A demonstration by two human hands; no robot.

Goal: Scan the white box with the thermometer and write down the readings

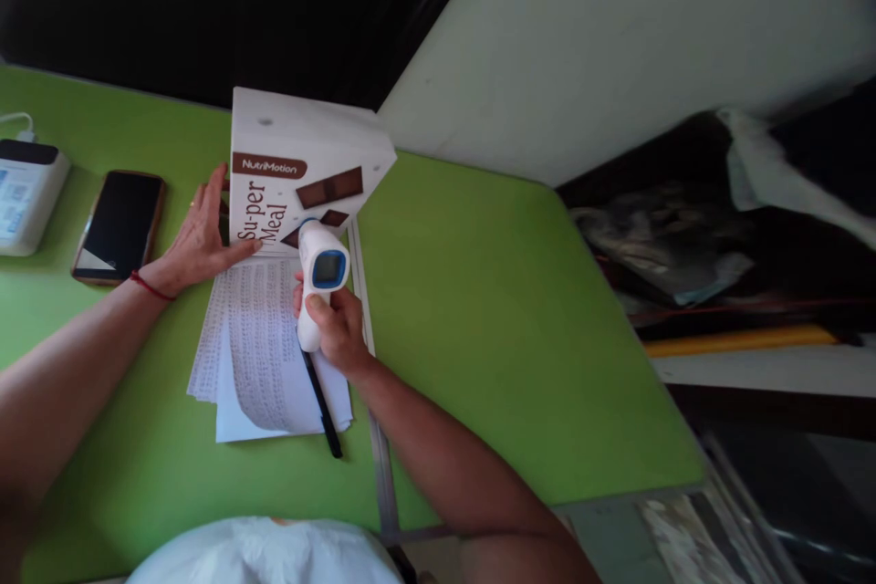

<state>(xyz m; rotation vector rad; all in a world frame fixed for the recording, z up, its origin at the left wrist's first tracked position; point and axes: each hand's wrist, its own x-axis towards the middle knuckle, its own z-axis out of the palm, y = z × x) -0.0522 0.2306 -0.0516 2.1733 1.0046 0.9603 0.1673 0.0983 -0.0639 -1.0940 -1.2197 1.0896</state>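
Right hand (337, 328) is wrapped tight round the grip of a white thermometer gun (320, 278). Fingers closed on the handle, thumb along its near side. Gun's blue screen faces up toward the camera, nose points far, at the box (301, 166). Nose sits just at the box's near face; can't tell if it touches.

Box is white, stands on the green table (479, 310) near its far edge, centre-left in view. Brown label reads "NutriMotion", side text "Su-per Meal", brown bar pictures on the front. Looks tilted or seen from above, top face showing.

Left hand (202, 237) lies flat and open, fingers stretched, holding nothing. Fingertips rest against the box's left near corner, palm on the table. Red string on the wrist.

Papers (253, 347), printed with dense rows, lie on the table just near of the box, under the right hand. Stack is fanned, a few sheets offset. Black pen (323, 406) lies on the right edge of the papers, running near-far, its far end hidden under the right hand.

Left of the left hand: dark phone (119, 224), screen off, flat on the table. Further left at the frame edge, a white device (24, 192) with a cable.

Metal strip (380, 465) runs near-far across the table just right of the papers.
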